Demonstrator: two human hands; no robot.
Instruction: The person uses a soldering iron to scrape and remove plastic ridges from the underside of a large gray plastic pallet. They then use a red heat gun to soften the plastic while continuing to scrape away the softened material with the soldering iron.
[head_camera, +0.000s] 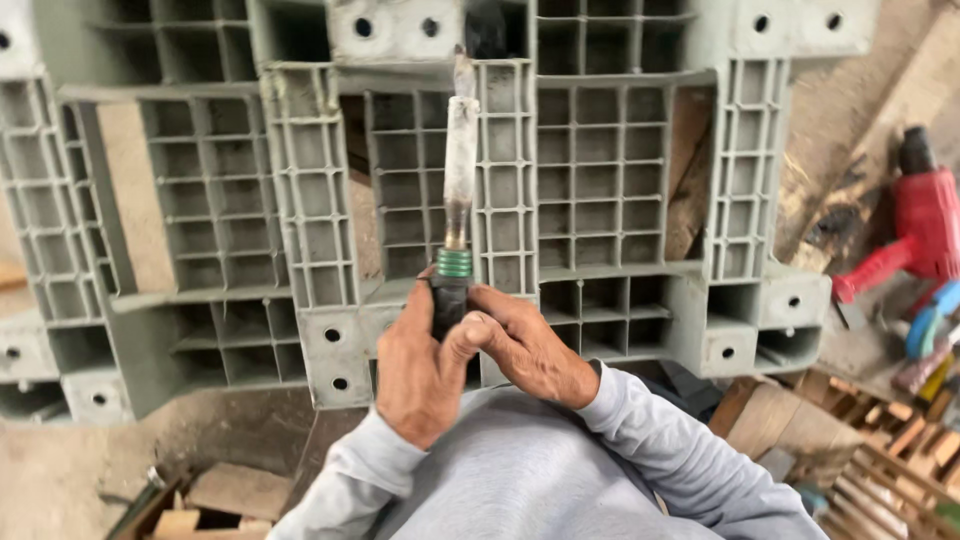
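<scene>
Tool (458, 190): a long, narrow tool with a black handle, a green collar above the grip and a pale, worn metal shaft that tapers to a flattened tip. It stands almost upright, tip pointing away from the person, over the middle of the pallet. It may be a soldering or heating iron, though the view is too poor to be sure.

Left hand (420, 370): closed around the lower part of the black handle, fingers wrapped, thumb lying up along the grip.

Right hand (530, 345): curled against the same handle from the other side, its fingertips pressed to the grip and touching the left hand's thumb. Both hands clasp the tool together. Both arms wear light grey sleeves (640, 440).

Pallet (600, 160): a large grey plastic pallet, seen from its ribbed underside, with a grid of square cells, thick runners and corner blocks with round holes. It fills most of the view, behind and beneath the tool. One opening to the right of centre shows brown wood through it.

Power tool (915, 235): a red one with a black end, lying on the ground, well apart from the hands at the right edge.

Blue curved object (928, 320): just below the red power tool, partly cut off by the edge.

Wood scraps (880, 460): slats and offcuts piled at lower right; more (200, 505) at lower left.
</scene>
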